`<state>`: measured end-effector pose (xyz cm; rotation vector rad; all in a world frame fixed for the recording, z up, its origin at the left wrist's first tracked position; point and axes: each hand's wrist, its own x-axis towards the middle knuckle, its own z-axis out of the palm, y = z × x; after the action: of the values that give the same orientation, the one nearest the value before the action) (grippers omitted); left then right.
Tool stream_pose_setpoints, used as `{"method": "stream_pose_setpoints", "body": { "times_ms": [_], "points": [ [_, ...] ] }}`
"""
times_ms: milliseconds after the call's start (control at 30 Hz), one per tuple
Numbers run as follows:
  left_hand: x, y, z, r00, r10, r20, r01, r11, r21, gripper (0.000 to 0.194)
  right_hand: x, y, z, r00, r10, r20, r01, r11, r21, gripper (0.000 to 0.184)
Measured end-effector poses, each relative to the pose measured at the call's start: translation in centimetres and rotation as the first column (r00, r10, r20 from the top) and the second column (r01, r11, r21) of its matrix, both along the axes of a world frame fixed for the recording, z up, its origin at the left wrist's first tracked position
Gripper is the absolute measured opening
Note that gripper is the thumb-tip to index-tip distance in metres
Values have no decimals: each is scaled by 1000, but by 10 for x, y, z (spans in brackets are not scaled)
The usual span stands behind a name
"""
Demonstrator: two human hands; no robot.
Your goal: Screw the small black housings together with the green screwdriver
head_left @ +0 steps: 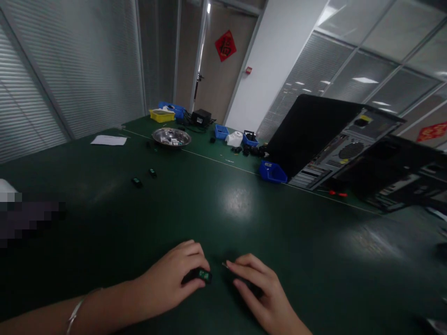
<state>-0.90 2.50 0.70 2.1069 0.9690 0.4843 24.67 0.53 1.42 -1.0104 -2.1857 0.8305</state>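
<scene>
Left hand (176,267) grips a black-and-green module (205,276); right hand (263,281) (fingers curled) pinches a slim piece (225,264). Table (296,223) stretches beyond.

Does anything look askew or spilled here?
The computer tower looks slanted, but the white column slants the same way, so the camera is probably tilted. I see nothing plainly spilled or damaged.

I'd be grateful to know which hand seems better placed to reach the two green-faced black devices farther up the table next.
Probably the left hand: it is nearer the two green-faced black devices than the right hand, though it holds a similar device.
</scene>
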Motion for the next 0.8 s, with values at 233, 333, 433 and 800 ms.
{"method": "stream_pose_setpoints", "body": {
  "times_ms": [233, 333, 433, 800],
  "points": [
    [-1, 5, -7, 999, -27, 23, 28, 999, -18, 18, 0, 4, -9, 999, 18, -27, -18, 1000, -4, 40],
    [0, 6, -8, 999, -34, 10, 34, 999, -22, 16, -1, 2, -9, 996, -57, -67, 54, 997, -47, 32],
    [0, 5, -8, 999, -34, 3, 34, 999, -15, 15, -3, -1, -7, 997, -53, -55, 49, 996, -69, 26],
    [1, -1, -15, 1000, -16, 12, 15, 996, 86, 14, -15, -12, -4, 999, -7, 41, 7, 1000, 2, 27]
  ]
}}
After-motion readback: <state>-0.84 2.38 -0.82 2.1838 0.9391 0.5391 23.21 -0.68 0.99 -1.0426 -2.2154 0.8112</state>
